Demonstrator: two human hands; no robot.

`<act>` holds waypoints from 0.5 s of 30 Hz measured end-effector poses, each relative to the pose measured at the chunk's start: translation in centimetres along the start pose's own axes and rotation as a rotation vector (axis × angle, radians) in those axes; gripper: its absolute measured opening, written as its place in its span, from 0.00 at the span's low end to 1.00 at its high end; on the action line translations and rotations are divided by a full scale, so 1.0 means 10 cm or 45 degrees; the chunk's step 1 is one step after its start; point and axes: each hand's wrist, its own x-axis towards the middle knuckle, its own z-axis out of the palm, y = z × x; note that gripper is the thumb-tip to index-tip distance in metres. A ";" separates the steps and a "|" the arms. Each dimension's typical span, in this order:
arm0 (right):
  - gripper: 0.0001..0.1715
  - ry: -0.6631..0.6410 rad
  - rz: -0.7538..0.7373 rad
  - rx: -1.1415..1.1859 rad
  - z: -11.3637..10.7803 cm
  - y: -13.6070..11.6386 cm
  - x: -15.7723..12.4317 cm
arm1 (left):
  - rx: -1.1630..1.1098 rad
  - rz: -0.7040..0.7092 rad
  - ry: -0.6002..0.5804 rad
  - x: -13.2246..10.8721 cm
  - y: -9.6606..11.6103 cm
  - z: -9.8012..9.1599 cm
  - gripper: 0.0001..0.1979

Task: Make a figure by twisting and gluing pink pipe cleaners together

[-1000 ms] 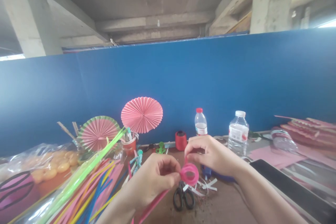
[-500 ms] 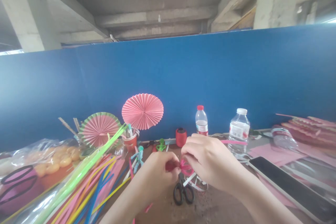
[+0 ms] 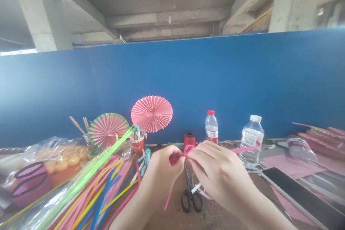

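Between my hands a pink pipe cleaner is bent into a small loop. One end sticks out to the right behind my right hand, and a pink strand hangs below my left hand. My left hand pinches the pipe cleaner from the left, thumb and fingers closed. Fingers bent over the loop's other side, my right hand is closed on the same pipe cleaner; its fingertips are partly hidden. Black-handled scissors lie on the table just below both hands, beside white strips.
Colourful pipe cleaners lie at the left near a purple container. Pink paper fans stand behind a cup. Further right are a red spool, two bottles, and a phone on pink paper.
Both hands have risen slightly, lifting the pink loop away from the scissors, whose blades now show more. The view has shifted a little to the left.
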 end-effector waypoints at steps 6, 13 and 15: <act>0.12 0.264 0.080 0.240 0.07 -0.08 0.00 | -0.193 -0.039 0.211 0.00 -0.05 0.02 0.05; 0.10 0.392 0.127 0.496 0.16 -0.09 0.00 | -0.355 -0.050 0.307 0.02 -0.05 -0.03 0.04; 0.11 0.450 0.110 0.537 0.16 -0.10 0.00 | -0.505 -0.042 0.286 0.02 -0.04 -0.04 0.04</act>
